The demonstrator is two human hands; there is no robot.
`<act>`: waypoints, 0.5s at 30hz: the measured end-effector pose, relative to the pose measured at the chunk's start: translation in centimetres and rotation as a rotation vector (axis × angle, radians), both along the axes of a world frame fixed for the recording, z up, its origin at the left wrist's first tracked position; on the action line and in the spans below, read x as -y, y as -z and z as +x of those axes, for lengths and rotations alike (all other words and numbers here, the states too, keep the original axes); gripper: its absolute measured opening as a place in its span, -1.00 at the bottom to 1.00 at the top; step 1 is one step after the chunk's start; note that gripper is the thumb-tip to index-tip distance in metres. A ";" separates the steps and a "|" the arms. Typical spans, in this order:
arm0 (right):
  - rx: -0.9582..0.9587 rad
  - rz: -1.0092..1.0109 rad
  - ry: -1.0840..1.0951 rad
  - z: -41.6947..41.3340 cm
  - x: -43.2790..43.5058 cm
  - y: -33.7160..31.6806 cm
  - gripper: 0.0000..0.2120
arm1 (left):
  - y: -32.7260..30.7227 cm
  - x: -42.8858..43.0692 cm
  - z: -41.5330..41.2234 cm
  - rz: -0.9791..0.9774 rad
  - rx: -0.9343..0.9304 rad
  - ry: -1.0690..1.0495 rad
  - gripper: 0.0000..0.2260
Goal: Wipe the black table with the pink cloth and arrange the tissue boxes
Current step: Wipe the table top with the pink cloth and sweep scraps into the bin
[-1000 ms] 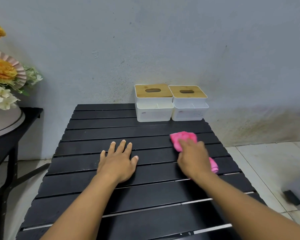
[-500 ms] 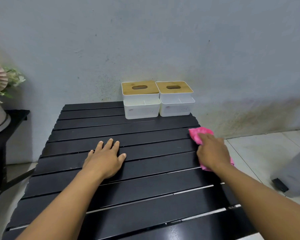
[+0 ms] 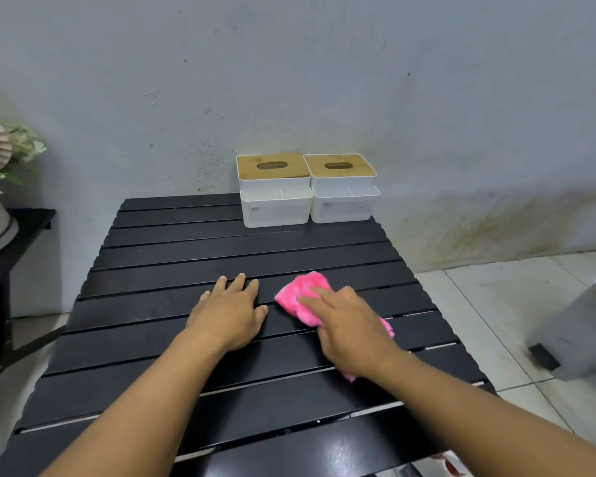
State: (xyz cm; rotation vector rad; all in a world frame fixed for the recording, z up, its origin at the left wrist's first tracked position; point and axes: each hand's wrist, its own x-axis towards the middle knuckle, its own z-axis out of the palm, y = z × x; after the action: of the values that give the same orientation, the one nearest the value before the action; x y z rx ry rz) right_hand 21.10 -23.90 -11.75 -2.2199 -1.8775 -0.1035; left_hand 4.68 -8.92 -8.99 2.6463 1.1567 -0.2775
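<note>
A: Right hand [image 3: 351, 325] lies flat on the pink cloth [image 3: 301, 294], fingers straight, pressing it onto the black worktop [image 3: 172, 256]. No pinch, just palm and fingers on top.

B: And the left hand [image 3: 229, 311]?

A: Spread flat on the slats [image 3: 145, 304] just beside the cloth, holding nothing. Looks like a brace to me.

B: Where does the cloth go from here?

A: My guess is away from the person. It pokes out ahead of the right fingertips, and the two tissue boxes [image 3: 274, 201] sit straight beyond it at the far edge, against the wall [image 3: 324, 80]. They're side by side and touching, well apart from both hands.

B: Which hand is nearer them?

A: The right. It lines up with the right-hand box [image 3: 343, 197]. The slats run crosswise, so a push that way crosses the gaps.
</note>
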 end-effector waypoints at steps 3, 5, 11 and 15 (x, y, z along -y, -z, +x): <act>-0.017 -0.021 0.227 4.4 0.6 -0.4 -0.50 | -0.3 0.7 -0.2 -0.007 -0.018 0.044 -0.48; -0.049 -0.043 0.476 7.3 1.3 -1.0 -0.49 | -0.4 1.0 -0.4 -0.002 -0.032 0.064 -0.50; -0.030 -0.076 0.635 6.7 1.0 -1.2 -0.52 | -0.5 2.3 0.1 -0.001 -0.058 0.113 -0.50; 0.025 -0.026 0.234 1.8 2.2 -0.3 -0.53 | -0.2 2.6 0.3 -0.012 -0.066 0.113 -0.47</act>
State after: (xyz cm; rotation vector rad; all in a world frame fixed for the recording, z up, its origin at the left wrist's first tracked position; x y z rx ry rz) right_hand 22.92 -26.07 -11.42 -2.4590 -1.6323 -0.1483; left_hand 4.94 -11.50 -8.75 2.7158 1.0223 -0.3939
